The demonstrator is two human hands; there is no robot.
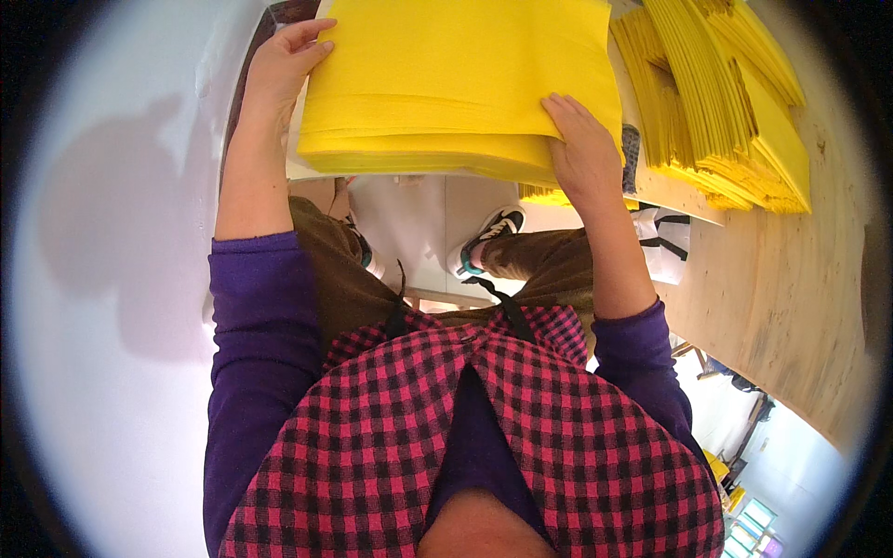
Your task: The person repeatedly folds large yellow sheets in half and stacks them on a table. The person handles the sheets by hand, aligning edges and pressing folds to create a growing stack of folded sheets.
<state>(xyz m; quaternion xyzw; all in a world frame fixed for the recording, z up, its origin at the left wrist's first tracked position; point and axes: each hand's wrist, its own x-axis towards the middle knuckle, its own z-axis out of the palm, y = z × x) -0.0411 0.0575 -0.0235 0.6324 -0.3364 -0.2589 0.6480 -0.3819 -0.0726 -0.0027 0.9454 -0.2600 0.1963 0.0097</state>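
While your left hand [279, 70] lies along the left edge of the yellow sheet stack [456, 84], fingers stretched nearly flat with the tips curling onto the top sheet, it presses rather than grips; keep that palm snug against the side so the edges stay flush.

Item, centre: the stack itself, a thick pile of bright yellow sheets, sits squarely in front of you on a pale table [307, 167], its near edge overhanging your knees. Judged from the even front face, the pile is close to square already; small taps from both sides should serve better than a hard shove.

Item, right of centre: your right hand [586, 153] rests at the stack's near right corner, fingers spread over the top sheets and thumb tucked down the front edge, half closed on that corner. Pinch only a few layers there, or the upper sheets may slide.

Item, far right: fanned yellow bundles [726, 112] lie on a wooden board [791, 279], well apart from your hands. Leave them undisturbed.
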